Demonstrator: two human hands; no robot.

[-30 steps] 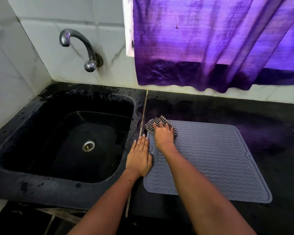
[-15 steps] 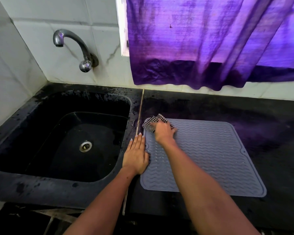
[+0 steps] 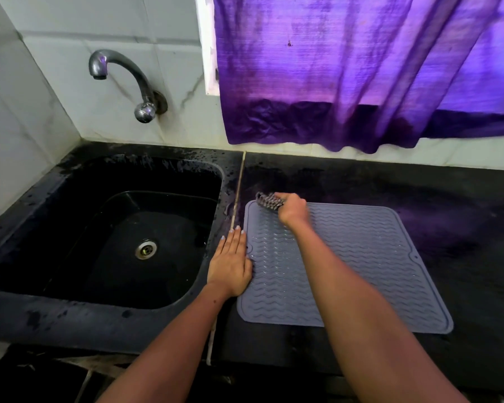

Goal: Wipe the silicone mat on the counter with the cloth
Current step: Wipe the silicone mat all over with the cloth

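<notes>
Since a second ago the right hand [image 3: 292,209] has carried the cloth [image 3: 269,201] from a flat press on the silicone mat [image 3: 370,257] up to the mat's far edge, near its far left corner, and the cloth is now bunched rather than spread. That hand's fingers are curled round the checked cloth, gripping it as a wad that sticks out to the left of the knuckles and touches the mat's rim. The left hand [image 3: 230,264] has kept its place: it lies flat, fingers straight and pressed together, palm down on the strip of black counter [image 3: 463,242] just beside the mat's left edge, with the thumb side touching or overlapping that edge.

The grey mat, ribbed with wavy lines, lies flat on the counter, its near edge close to the counter's front. A thin pale seam [image 3: 240,187] runs front to back just left of the mat, between it and the black sink [image 3: 26,312], whose drain [image 3: 146,249] sits well left of the mat. A curved metal tap [image 3: 128,80] is fixed to the tiled wall beyond the sink. A purple curtain [image 3: 361,68] hangs above the wall behind the mat.
</notes>
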